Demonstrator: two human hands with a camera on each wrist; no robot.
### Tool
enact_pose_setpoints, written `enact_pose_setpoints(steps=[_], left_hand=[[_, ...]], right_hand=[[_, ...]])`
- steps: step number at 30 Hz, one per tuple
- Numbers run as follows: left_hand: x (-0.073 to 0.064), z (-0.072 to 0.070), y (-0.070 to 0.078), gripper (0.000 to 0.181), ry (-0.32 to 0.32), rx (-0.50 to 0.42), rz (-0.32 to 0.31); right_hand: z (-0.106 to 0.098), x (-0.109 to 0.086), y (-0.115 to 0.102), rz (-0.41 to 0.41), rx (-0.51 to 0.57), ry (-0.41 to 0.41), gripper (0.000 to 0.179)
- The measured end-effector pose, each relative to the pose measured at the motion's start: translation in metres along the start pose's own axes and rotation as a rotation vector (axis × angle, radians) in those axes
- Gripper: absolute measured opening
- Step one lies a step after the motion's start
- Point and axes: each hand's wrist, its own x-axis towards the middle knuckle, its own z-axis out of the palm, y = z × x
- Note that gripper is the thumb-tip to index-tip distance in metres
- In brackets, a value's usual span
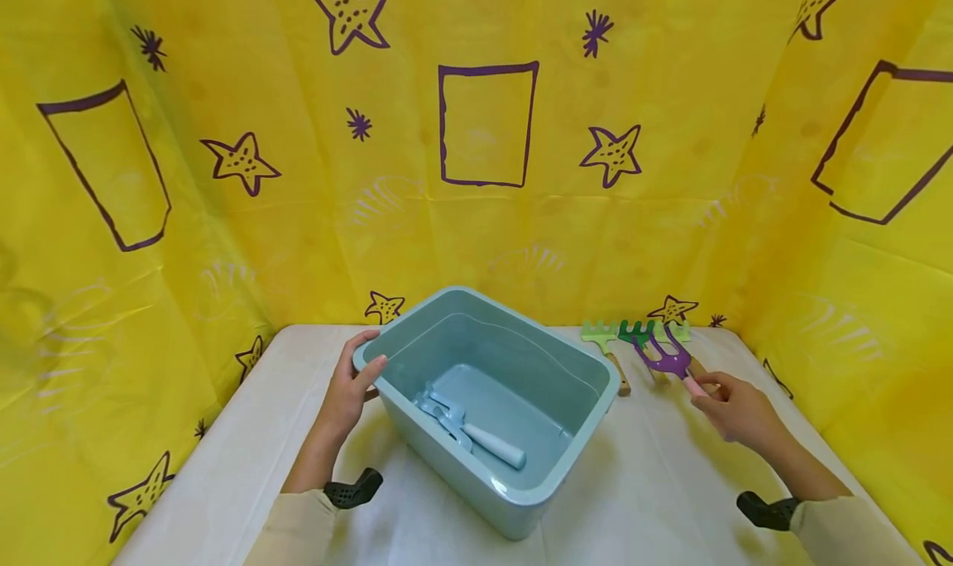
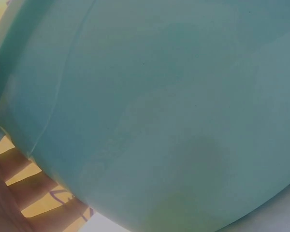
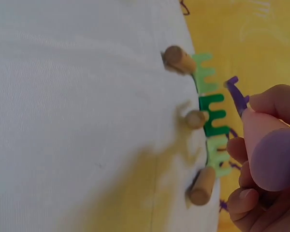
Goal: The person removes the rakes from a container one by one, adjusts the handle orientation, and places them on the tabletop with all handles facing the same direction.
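My left hand [image 1: 350,392] grips the rim of a blue-green plastic bin [image 1: 491,491] at its left corner, thumb over the edge and fingers outside. The bin's wall [image 2: 150,96] fills most of the left wrist view, the fingers [image 2: 31,191] lying along it. Inside the bin lie light-blue garden tools, one with a pale handle [image 1: 495,446]. To the right, my right hand [image 1: 737,409] holds a purple garden hand fork [image 1: 672,361] by its pink handle [image 3: 268,145], prongs pointing away from me. The fork is raised over the table and overlaps the rakes behind it.
At the table's far right edge lie a light-green rake [image 3: 206,75], a dark-green rake [image 3: 214,115] and another light-green rake [image 3: 217,154], all with wooden handles. Yellow cloth with purple stars [image 1: 484,243] walls the back and sides of the white table [image 1: 246,434].
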Motion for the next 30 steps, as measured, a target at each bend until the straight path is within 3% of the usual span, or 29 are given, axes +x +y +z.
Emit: enact_pose_setpoints(steps=[21, 30], left_hand=[[0.000, 0.000, -0.001, 0.052, 0.002, 0.008, -0.011], [-0.001, 0.000, 0.000, 0.051, 0.009, 0.020, -0.017]], right_hand=[[-0.035, 0.007, 0.059, 0.097, -0.036, 0.064, 0.070], [-0.038, 0.000, 0.085, 0.110, -0.056, 0.094, 0.071]])
